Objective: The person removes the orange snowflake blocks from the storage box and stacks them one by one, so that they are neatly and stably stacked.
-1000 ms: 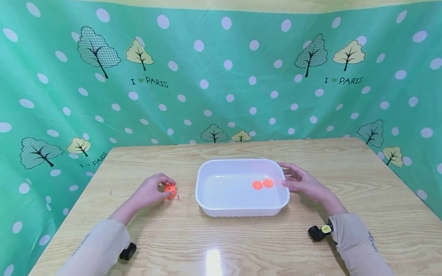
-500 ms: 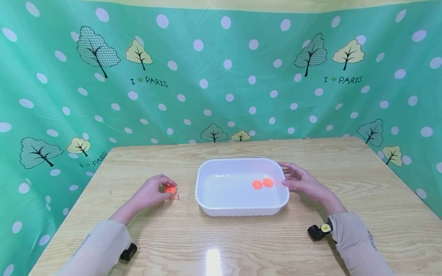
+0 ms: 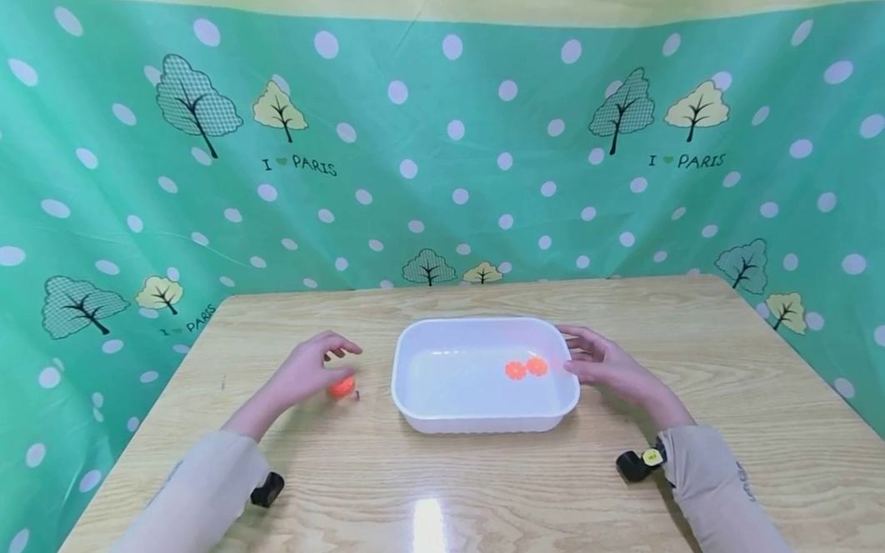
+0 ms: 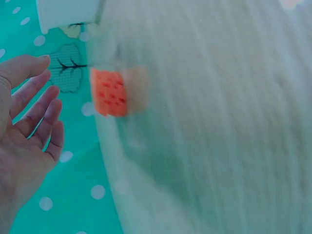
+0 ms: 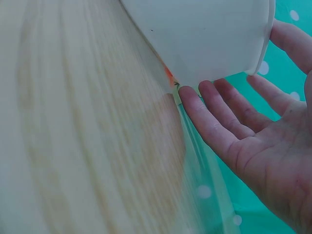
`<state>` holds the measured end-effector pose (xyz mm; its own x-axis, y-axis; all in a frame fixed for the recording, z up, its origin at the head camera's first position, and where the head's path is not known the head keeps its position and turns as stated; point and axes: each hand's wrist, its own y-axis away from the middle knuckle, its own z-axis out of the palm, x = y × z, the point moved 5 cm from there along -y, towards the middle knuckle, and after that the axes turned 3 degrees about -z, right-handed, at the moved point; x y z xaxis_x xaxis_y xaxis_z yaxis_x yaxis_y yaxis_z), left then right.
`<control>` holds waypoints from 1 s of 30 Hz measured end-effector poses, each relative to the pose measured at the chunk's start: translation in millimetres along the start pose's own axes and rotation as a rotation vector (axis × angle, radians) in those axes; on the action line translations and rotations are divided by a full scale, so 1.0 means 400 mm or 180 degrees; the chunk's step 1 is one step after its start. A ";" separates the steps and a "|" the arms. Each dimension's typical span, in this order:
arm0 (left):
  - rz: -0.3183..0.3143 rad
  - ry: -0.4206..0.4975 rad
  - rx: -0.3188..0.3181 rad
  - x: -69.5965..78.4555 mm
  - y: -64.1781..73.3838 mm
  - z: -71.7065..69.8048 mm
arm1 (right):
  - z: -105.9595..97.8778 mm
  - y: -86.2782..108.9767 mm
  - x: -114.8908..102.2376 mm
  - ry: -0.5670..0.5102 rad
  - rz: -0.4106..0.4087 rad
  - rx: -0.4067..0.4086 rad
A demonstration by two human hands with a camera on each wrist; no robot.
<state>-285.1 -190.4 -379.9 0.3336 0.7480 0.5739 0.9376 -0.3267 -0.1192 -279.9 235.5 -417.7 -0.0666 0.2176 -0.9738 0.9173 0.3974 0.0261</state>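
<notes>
A white plastic basin [image 3: 488, 423] stands mid-table, with two flat orange scalloped discs [image 3: 516, 370] on its floor towards the right. Left of it, a small orange piece with dark red marks [image 4: 109, 92] sits on the table. My left hand [image 3: 314, 367] is just above and beside that piece, thumb and fingers spread apart, holding nothing; its thumb partly covers the piece in the head view. At the basin's right end, my right hand [image 5: 263, 122] touches the outer wall with fairly straight fingertips, its thumb at the rim.
A tiny dark speck-like item [image 3: 357, 394] lies beside the orange piece. The wooden table [image 3: 500, 507] ends at a green dotted curtain [image 3: 435, 143] behind and at the sides. Black wrist cameras [image 3: 268, 489] hang under both sleeves.
My left hand has let go of the orange piece, lifted slightly and spread its fingers; the piece stays on the table. My right hand and the basin have not moved.
</notes>
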 end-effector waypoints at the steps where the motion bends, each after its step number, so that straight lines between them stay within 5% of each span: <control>1: 0.0021 0.0007 0.0008 0.008 -0.004 -0.001 | 0.001 0.000 0.000 0.0006 -0.0009 -0.0015; 12: 0.0224 0.0331 0.0064 0.103 -0.051 0.024 | 0.002 -0.001 0.002 -0.0003 -0.0038 -0.0034; 20: 0.0034 0.0764 0.0044 0.153 -0.083 0.076 | -0.001 -0.001 0.007 0.0050 -0.0001 -0.0015; 30: 0.0114 0.0847 -0.0035 0.208 -0.115 0.130 | -0.003 -0.003 0.010 0.0027 -0.0036 -0.0019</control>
<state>-295.6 -83.2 -368.9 0.3274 0.5580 0.7625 0.9241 -0.3575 -0.1351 -281.6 236.9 -421.6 -0.0803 0.2207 -0.9720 0.9140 0.4053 0.0165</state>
